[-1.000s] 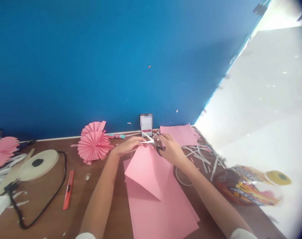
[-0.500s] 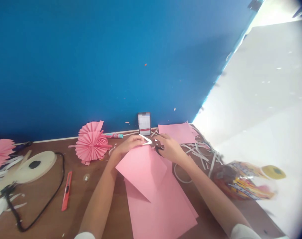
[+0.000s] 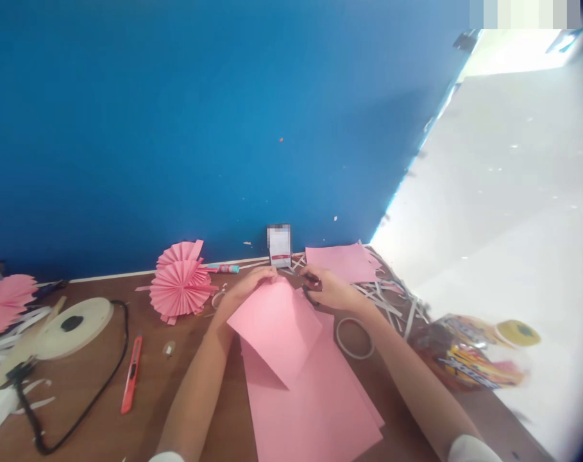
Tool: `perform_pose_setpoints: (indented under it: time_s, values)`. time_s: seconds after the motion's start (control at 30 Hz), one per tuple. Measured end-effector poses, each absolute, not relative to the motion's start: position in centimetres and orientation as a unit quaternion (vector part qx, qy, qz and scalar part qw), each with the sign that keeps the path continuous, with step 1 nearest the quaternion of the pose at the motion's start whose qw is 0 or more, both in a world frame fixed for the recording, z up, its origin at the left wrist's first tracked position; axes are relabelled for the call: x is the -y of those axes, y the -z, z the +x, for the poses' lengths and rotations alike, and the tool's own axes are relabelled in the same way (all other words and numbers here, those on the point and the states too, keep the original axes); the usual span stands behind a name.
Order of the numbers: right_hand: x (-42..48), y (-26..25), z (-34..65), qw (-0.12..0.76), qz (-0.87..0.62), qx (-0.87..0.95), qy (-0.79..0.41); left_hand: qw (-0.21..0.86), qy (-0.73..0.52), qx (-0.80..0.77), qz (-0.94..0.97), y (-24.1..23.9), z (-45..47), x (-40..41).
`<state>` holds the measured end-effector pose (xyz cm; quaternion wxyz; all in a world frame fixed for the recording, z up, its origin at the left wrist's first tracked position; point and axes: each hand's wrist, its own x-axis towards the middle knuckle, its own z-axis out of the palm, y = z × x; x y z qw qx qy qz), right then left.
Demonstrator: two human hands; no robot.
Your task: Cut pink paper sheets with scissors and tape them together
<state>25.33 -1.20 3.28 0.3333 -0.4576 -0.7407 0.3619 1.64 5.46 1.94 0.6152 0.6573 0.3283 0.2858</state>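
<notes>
A pink paper sheet (image 3: 276, 333), raised at an angle above other pink sheets (image 3: 315, 407), is gripped at its far edge by my left hand (image 3: 253, 282). My right hand (image 3: 327, 287) is closed around the black handles of a pair of scissors (image 3: 312, 295), close to the sheet's right side. The scissors' blades are hidden by the paper and my fingers. On the left stand pink pleated paper fans (image 3: 183, 289).
A red utility knife (image 3: 132, 374) and a black cable (image 3: 96, 394) lie left. Behind my hands, a phone (image 3: 279, 247) leans on the wall. Right are a tape ring (image 3: 354, 338), paper strips (image 3: 382, 300) and a plastic jar (image 3: 474, 353) with a yellow lid.
The bright V shape between my hands, looking like open scissor blades, no longer shows. My right hand stays close to the paper's edge, and the whole view has shifted slightly.
</notes>
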Motion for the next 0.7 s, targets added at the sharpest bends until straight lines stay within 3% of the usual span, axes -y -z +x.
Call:
perform_pose_setpoints:
  time_s: [0.2, 0.37, 0.57, 0.7]
  values:
    - [0.5, -1.1, 23.0, 0.444, -0.364, 0.566, -0.591, 0.620, -0.298, -0.304, 0.659, -3.1, 1.7, -4.8]
    - [0.8, -1.1, 22.7, 0.440, -0.376, 0.528, -0.622, 0.569, -0.342, -0.392, 0.637, -1.9, 1.1, -5.6]
    - [1.3, -3.2, 24.2, 0.459, -0.391, 0.524, -0.601, 0.252, -0.342, -0.619, 0.660, 0.9, -2.1, -7.8]
    - [1.5, -4.0, 24.7, 0.475, -0.398, 0.525, -0.583, 0.300, -0.385, -0.572, 0.658, 0.4, -3.3, -8.2]
